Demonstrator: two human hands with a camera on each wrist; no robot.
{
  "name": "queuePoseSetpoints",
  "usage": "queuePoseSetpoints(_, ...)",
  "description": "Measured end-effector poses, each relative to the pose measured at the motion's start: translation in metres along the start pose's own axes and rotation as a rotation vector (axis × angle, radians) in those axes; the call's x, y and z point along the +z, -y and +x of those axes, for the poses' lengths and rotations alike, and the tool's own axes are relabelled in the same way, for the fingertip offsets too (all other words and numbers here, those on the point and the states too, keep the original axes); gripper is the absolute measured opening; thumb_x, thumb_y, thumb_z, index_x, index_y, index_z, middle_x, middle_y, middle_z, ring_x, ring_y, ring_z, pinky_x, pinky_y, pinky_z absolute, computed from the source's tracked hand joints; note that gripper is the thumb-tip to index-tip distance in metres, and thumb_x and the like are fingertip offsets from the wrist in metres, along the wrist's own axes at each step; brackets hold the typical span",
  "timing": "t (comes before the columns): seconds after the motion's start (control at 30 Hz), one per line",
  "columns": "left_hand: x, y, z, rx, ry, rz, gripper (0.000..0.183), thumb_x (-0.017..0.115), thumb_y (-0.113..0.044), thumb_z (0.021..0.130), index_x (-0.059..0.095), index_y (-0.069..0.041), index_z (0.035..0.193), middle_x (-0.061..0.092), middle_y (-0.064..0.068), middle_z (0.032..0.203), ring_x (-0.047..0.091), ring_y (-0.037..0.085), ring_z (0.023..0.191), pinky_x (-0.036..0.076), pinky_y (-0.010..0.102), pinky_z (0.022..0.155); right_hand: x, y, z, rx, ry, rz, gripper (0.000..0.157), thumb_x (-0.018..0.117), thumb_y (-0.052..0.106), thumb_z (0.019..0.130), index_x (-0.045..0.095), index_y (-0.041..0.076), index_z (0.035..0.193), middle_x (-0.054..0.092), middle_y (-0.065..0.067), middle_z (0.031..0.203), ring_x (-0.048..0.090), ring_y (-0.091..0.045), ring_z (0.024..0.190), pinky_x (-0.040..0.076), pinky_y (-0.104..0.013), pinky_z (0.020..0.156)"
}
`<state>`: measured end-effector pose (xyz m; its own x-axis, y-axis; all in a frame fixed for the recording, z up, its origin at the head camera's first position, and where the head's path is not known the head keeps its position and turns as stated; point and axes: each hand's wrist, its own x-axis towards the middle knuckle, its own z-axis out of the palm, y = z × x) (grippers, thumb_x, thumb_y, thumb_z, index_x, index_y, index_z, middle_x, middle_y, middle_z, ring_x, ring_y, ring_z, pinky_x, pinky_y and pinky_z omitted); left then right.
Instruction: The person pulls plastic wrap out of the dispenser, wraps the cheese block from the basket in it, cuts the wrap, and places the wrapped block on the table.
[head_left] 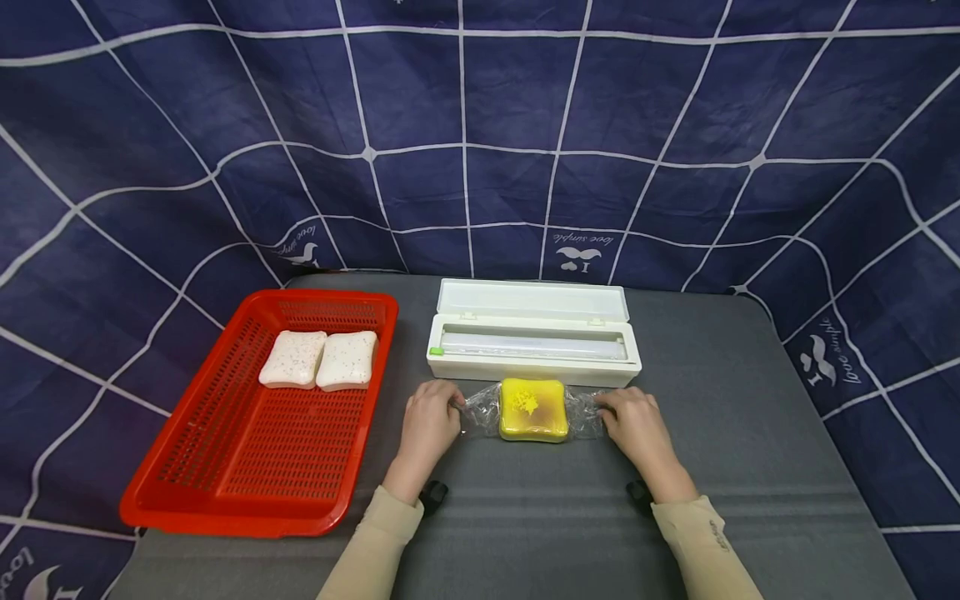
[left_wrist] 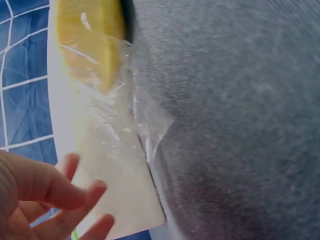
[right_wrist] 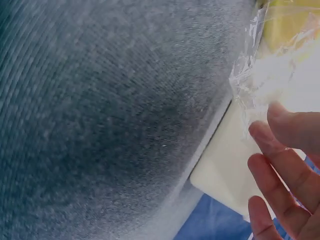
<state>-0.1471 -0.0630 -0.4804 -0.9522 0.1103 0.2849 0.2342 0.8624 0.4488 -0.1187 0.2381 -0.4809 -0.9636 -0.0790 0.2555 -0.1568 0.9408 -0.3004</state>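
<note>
On the table (head_left: 540,533), just in front of the open box (head_left: 532,368): yellow slice (head_left: 534,410), one, film (head_left: 484,410) over it, loose ends at both sides. Left hand (head_left: 432,423): fingers parted near one end, grasping nothing. Right hand (head_left: 636,423): thumb and forefinger at the other end; pinching or not, cannot tell. Wrapping, by appearance: yellow slice covered, ends left to tuck. In the basket (head_left: 341,500): white slices (head_left: 347,360), two, seemingly unwrapped, so presumably left to do.
</note>
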Motion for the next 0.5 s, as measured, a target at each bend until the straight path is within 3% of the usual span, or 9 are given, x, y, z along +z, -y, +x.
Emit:
queuePoseSetpoints(0.2, -0.002, -0.011, 0.003, -0.018, 0.058, -0.115, 0.032, 0.06, 0.011, 0.076, 0.067, -0.008, 0.101, 0.07, 0.009, 0.098, 0.063, 0.026, 0.09, 0.051, 0.043, 0.077, 0.0, 0.004, 0.004, 0.01, 0.005, 0.068, 0.028, 0.074, -0.001, 0.083, 0.072, 0.001, 0.111, 0.07, -0.016, 0.108, 0.061, -0.034, 0.104, 0.046, -0.052, 0.09)
queuePoseSetpoints(0.33, 0.003, -0.021, 0.0, -0.005, 0.149, -0.173, 0.043, 0.056, 0.009, 0.081, 0.064, -0.008, 0.121, 0.069, 0.012, 0.117, 0.065, 0.028, 0.098, 0.053, 0.043, 0.079, 0.003, 0.009, 0.004, -0.031, 0.027, 0.126, 0.034, 0.064, -0.005, 0.087, 0.068, 0.0, 0.121, 0.068, -0.018, 0.117, 0.062, -0.035, 0.112, 0.049, -0.051, 0.095)
queuePoseSetpoints(0.37, 0.005, -0.024, -0.001, -0.001, 0.17, -0.178, 0.045, 0.055, 0.009, 0.082, 0.064, -0.008, 0.124, 0.068, 0.013, 0.12, 0.065, 0.03, 0.103, 0.054, 0.044, 0.081, 0.004, 0.011, 0.003, -0.047, 0.033, 0.136, 0.035, 0.062, -0.006, 0.087, 0.068, -0.001, 0.121, 0.068, -0.018, 0.119, 0.061, -0.036, 0.113, 0.049, -0.05, 0.095)
queuePoseSetpoints(0.5, 0.009, -0.031, -0.009, 0.015, 0.22, -0.2, 0.044, 0.055, 0.007, 0.086, 0.062, -0.007, 0.127, 0.068, 0.015, 0.119, 0.067, 0.032, 0.095, 0.055, 0.044, 0.075, 0.009, 0.019, -0.002, -0.08, 0.053, 0.16, 0.034, 0.058, -0.008, 0.087, 0.07, 0.0, 0.118, 0.068, -0.016, 0.119, 0.062, -0.034, 0.112, 0.053, -0.046, 0.091)
